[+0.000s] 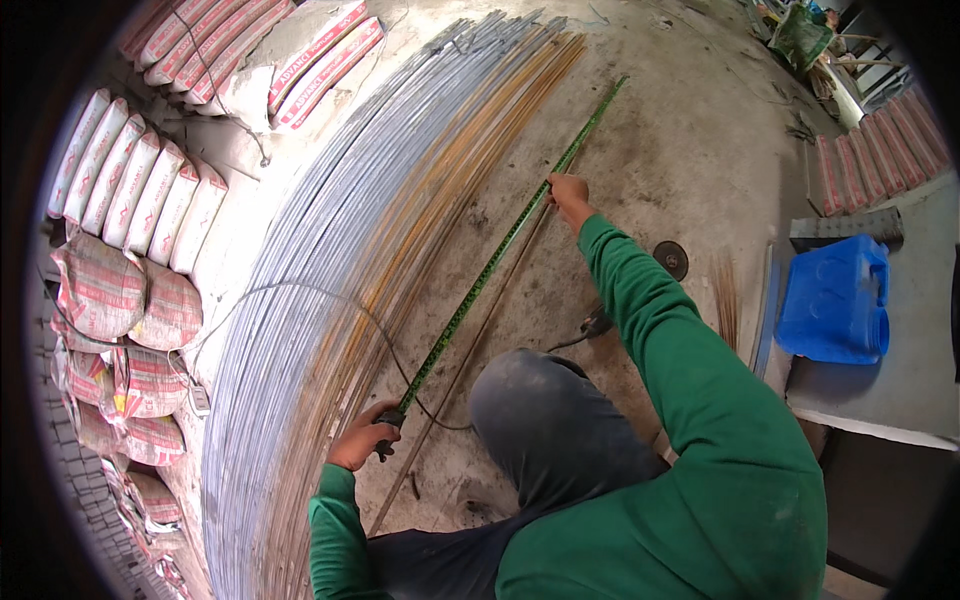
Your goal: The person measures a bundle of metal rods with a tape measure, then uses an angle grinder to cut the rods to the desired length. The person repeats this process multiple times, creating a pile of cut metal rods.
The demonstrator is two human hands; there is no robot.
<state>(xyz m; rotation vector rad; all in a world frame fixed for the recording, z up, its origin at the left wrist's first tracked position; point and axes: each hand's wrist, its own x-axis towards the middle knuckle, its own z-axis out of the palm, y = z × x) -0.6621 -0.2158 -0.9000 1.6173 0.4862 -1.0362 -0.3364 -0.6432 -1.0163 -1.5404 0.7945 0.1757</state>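
My left hand (362, 438) is closed round the dark case of a tape measure (389, 428), low in the view. Its green blade (492, 264) runs out straight, up and to the right. Farther along, my right hand (571, 197) is closed on the blade, and the blade's end reaches past it. A thin steel rod (478, 348) lies on the floor beside the blade, almost parallel to it. Left of both hands is a wide bundle of long steel rods (330, 250), grey on one side and rusty brown on the other.
A power tool with a round disc (670, 260) lies beside my right forearm. A thin cable (375, 318) crosses the rod bundle. Stacked sacks (140, 195) line the left. A blue jerrycan (832, 300) stands at the right, with more sacks (875, 155) beyond it.
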